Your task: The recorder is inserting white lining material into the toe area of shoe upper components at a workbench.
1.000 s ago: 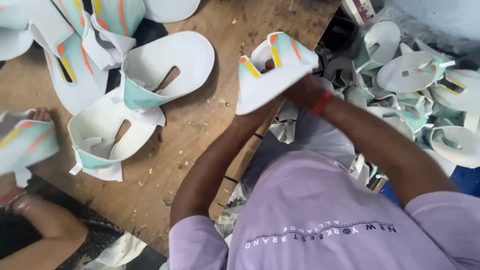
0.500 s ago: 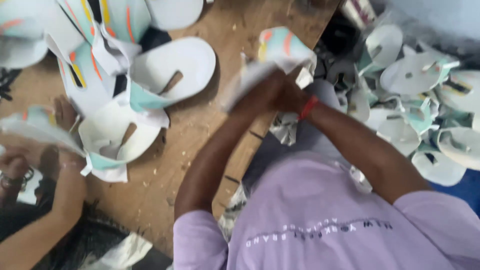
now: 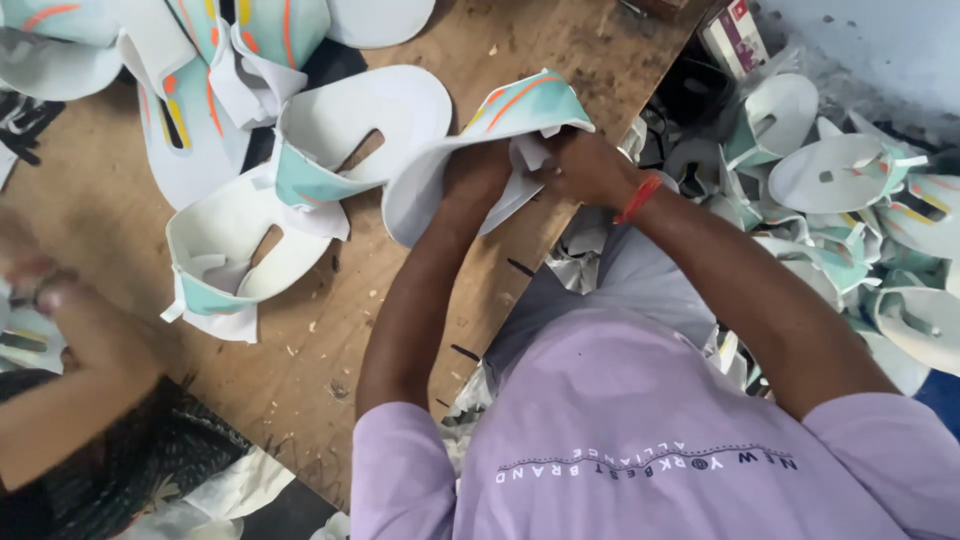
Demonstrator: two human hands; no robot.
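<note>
Two hands on one piece: left hand (image 3: 478,172) and right hand (image 3: 588,165) both closed on a white shoe upper with teal and orange panels (image 3: 470,150), folded between them over the edge of the wooden workbench (image 3: 420,330). Left grips the underside, fingers hidden; right pinches the folded flap from the other side. Red thread band (image 3: 637,198) on the right wrist. Two more white uppers lie flat on the bench just beside it (image 3: 365,130) (image 3: 245,250), overlapping each other. More uppers stacked at the far corner (image 3: 200,60). Heap of the same pieces off the bench, to the right (image 3: 860,200). Another person's arm (image 3: 70,390) at the near left, hand blurred, can't tell what it holds.
</note>
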